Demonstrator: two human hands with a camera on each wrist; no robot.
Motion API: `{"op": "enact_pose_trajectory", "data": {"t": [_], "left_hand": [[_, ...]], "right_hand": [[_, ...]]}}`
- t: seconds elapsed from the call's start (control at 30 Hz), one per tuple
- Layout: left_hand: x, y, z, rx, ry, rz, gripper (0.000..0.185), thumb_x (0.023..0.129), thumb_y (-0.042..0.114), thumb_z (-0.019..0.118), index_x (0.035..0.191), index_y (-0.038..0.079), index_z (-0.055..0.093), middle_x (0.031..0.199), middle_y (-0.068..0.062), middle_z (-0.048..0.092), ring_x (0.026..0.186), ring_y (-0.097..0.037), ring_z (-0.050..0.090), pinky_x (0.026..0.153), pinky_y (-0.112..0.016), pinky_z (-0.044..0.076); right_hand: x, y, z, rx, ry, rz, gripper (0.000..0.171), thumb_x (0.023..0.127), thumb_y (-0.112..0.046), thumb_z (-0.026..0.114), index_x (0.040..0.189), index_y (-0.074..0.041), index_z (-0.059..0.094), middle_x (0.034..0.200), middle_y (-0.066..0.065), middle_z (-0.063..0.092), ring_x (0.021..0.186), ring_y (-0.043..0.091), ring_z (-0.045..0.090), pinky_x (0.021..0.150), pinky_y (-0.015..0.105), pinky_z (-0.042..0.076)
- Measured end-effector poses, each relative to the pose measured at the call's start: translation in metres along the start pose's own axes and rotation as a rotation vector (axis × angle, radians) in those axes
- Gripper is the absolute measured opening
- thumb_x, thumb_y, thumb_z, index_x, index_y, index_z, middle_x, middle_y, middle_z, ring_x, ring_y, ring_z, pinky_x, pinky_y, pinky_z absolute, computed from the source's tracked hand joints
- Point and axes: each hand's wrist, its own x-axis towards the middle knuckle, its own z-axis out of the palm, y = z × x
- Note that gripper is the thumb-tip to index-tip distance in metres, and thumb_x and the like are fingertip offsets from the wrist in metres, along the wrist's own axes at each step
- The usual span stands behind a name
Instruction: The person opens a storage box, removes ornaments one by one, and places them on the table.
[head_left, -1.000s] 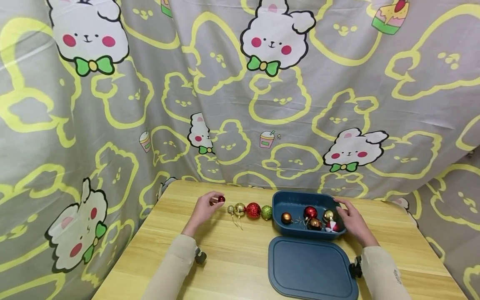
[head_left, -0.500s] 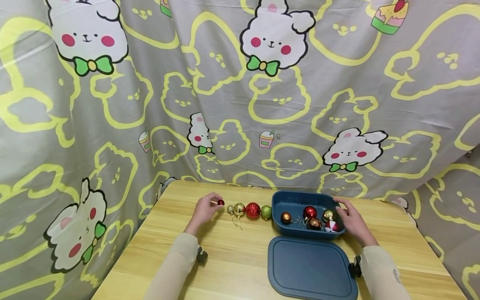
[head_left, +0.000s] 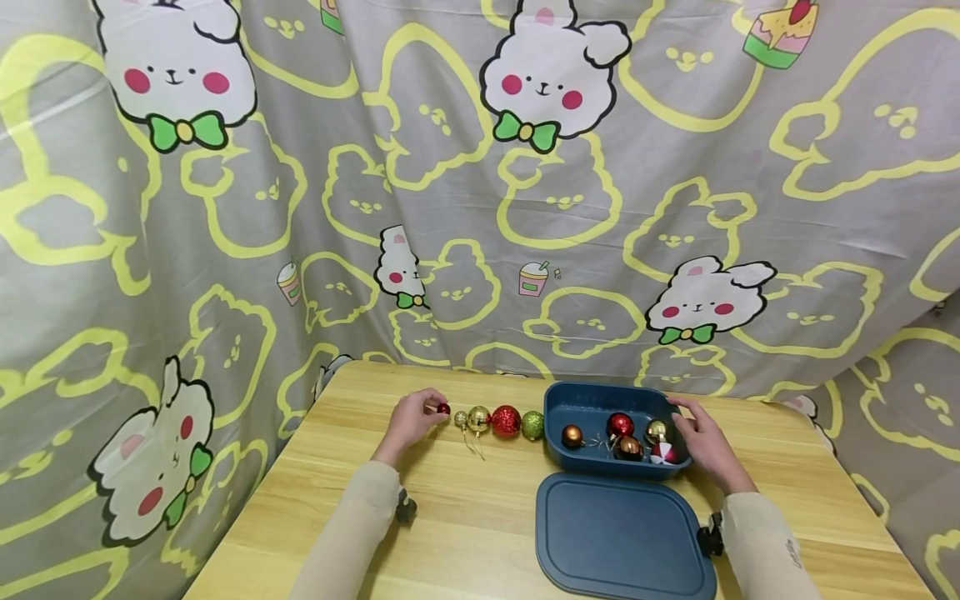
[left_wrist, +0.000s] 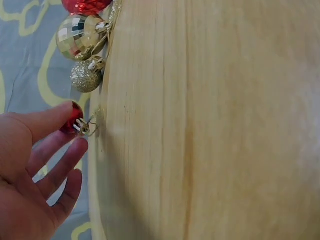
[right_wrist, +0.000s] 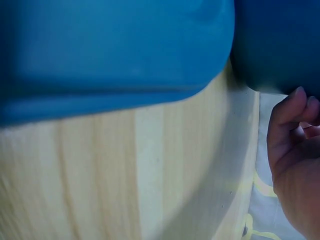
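Note:
My left hand (head_left: 411,423) pinches a small dark red Christmas bauble (left_wrist: 74,120) between thumb and fingertips, its gold cap and string facing the table. Beside it begins a row of baubles: a small gold glitter bauble (left_wrist: 86,76), a larger mirrored gold bauble (head_left: 479,420), a red glitter bauble (head_left: 506,421) and a green glitter bauble (head_left: 532,425) next to the box. At the right end of the blue box (head_left: 562,400), my right hand (head_left: 705,442) grips the rim. Several baubles lie inside, among them a shiny red bauble (head_left: 620,425) and a copper bauble (head_left: 572,436).
The blue lid (head_left: 622,533) lies flat on the wooden table (head_left: 450,533), in front of the box. A patterned curtain (head_left: 450,208) hangs behind the table's far edge and along the left side. Loose strings trail from the row's gold baubles.
My left hand has lowered the small red bauble toward the table, bringing it level with the left end of the row. My right hand has stayed at the box.

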Motion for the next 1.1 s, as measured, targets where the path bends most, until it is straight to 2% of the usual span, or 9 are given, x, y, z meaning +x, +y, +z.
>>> {"op": "enact_pose_trajectory", "data": {"t": [0.27,0.5,0.77,0.87,1.1], "left_hand": [[0.0003,-0.0005,0.0074,-0.001,-0.022,0.004,0.018,0.09,0.006,0.08,0.107,0.008,0.075,0.105,-0.01,0.077,0.089,-0.024,0.073,0.086,-0.045,0.06],[0.0,-0.0031,0.0105,0.001,-0.02,0.004,0.017,0.09,0.006,0.08,0.107,0.009,0.075,0.107,-0.01,0.077,0.092,-0.027,0.074,0.085,-0.045,0.06],[-0.0009,-0.0012,0.0097,-0.002,-0.022,-0.006,0.022,0.091,0.006,0.079,0.112,0.007,0.075,0.109,-0.012,0.076,0.094,-0.029,0.073,0.087,-0.046,0.06],[-0.0011,-0.0012,0.0095,0.009,-0.026,0.013,0.022,0.091,0.006,0.079,0.112,0.005,0.074,0.108,-0.013,0.076,0.093,-0.03,0.074,0.086,-0.047,0.06],[-0.0025,-0.0043,0.0067,-0.01,-0.041,0.006,0.022,0.091,0.007,0.079,0.113,0.006,0.074,0.111,-0.013,0.076,0.097,-0.032,0.074,0.087,-0.046,0.061]], "right_hand": [[-0.0026,0.0022,-0.0029,-0.022,0.009,-0.005,0.054,0.115,-0.037,0.032,0.159,-0.007,0.033,0.14,0.038,0.052,0.116,0.04,0.057,0.073,0.03,0.046],[-0.0005,0.0016,-0.0012,-0.01,0.007,-0.009,0.054,0.115,-0.038,0.031,0.16,-0.009,0.033,0.144,0.039,0.048,0.113,0.041,0.056,0.067,0.032,0.044],[0.0015,0.0026,-0.0005,-0.016,0.0,-0.017,0.054,0.115,-0.038,0.03,0.16,-0.008,0.033,0.147,0.04,0.045,0.127,0.05,0.053,0.08,0.037,0.048],[0.0014,0.0027,-0.0005,-0.018,-0.001,-0.018,0.054,0.115,-0.038,0.03,0.16,-0.008,0.033,0.15,0.04,0.042,0.13,0.051,0.051,0.085,0.04,0.048],[0.0015,0.0027,-0.0001,-0.009,0.002,-0.019,0.053,0.115,-0.037,0.03,0.159,-0.007,0.033,0.148,0.039,0.043,0.125,0.049,0.054,0.078,0.033,0.047]]}}
